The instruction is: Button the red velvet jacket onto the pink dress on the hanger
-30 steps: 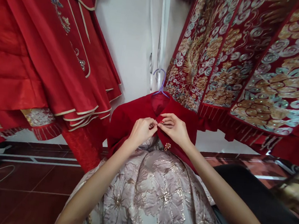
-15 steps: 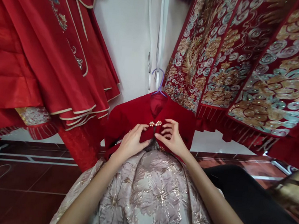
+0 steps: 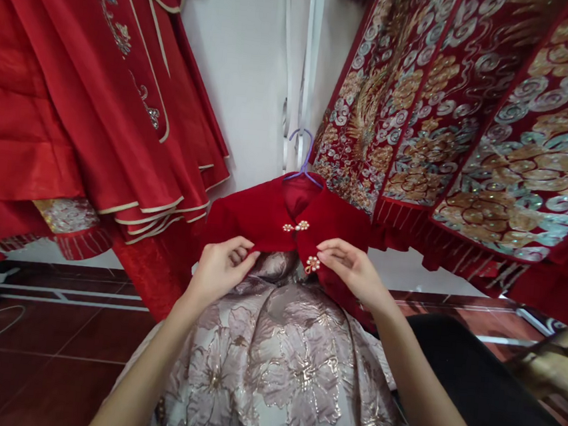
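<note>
A short red velvet jacket point(image 3: 243, 219) lies in front of me on a purple hanger point(image 3: 305, 155), its lower part over the floral brocade cloth point(image 3: 299, 368). At its chest a pearl-and-gold clasp point(image 3: 297, 227) joins the two front edges. My left hand point(image 3: 221, 267) pinches the jacket's lower hem on the left side. My right hand point(image 3: 352, 266) pinches the right front panel beside a second flower-shaped pearl clasp point(image 3: 312, 264), which hangs unfastened. Below the upper clasp the front panels spread apart.
Red garments with pale piping point(image 3: 136, 125) hang at the left. A heavily embroidered red and gold garment point(image 3: 472, 137) hangs at the right. Behind the hanger are white straps point(image 3: 307, 61) against a wall. A metal rack bar point(image 3: 75, 297) runs low above the tiled floor point(image 3: 51, 331).
Both hands have moved away from the upper clasp, outward and down to the jacket's lower front. The lower panels are now spread, bringing the second clasp into clear view.
</note>
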Demonstrator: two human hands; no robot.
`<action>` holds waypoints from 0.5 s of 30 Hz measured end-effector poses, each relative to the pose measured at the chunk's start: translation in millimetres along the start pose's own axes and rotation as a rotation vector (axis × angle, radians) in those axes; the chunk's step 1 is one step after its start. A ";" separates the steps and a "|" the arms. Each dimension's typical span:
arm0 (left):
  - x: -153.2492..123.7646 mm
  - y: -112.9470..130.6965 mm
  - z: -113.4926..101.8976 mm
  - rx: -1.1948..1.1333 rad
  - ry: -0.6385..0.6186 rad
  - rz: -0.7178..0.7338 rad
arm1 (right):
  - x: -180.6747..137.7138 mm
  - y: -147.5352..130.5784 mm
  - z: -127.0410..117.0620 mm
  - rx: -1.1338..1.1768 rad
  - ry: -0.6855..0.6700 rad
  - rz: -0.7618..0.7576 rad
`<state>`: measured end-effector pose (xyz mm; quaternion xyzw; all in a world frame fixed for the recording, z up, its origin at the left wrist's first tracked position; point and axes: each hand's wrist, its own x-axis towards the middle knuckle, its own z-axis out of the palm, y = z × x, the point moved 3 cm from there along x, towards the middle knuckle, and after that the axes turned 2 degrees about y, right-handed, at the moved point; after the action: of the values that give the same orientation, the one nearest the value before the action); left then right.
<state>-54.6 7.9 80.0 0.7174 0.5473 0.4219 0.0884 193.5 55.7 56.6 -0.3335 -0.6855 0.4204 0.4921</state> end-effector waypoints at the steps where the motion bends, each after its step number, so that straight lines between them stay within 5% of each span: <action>1: -2.9 4.2 7.8 -0.070 -0.066 0.007 | -1.6 -3.9 1.7 0.026 0.004 -0.004; 3: -12.2 9.9 32.7 -0.136 -0.312 0.055 | -3.8 -7.1 7.3 0.022 -0.003 -0.047; 5: -22.2 10.0 58.3 -0.051 -0.410 0.112 | -4.9 -5.7 15.2 -0.058 -0.036 -0.117; 10: -33.0 -0.1 95.8 0.086 -0.240 0.066 | -6.9 0.1 31.8 -0.297 -0.210 -0.175; 13: -29.2 -10.0 92.1 -0.087 -0.092 -0.050 | -9.3 -1.4 34.5 -0.344 -0.256 -0.142; 15: -23.5 -21.0 79.1 -0.142 0.121 -0.120 | -11.2 -1.8 36.1 -0.370 -0.278 -0.114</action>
<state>-15.1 22.2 6.0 0.6487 0.5624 0.4959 0.1308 162.2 36.2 48.0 -0.3177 -0.8298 0.3010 0.3463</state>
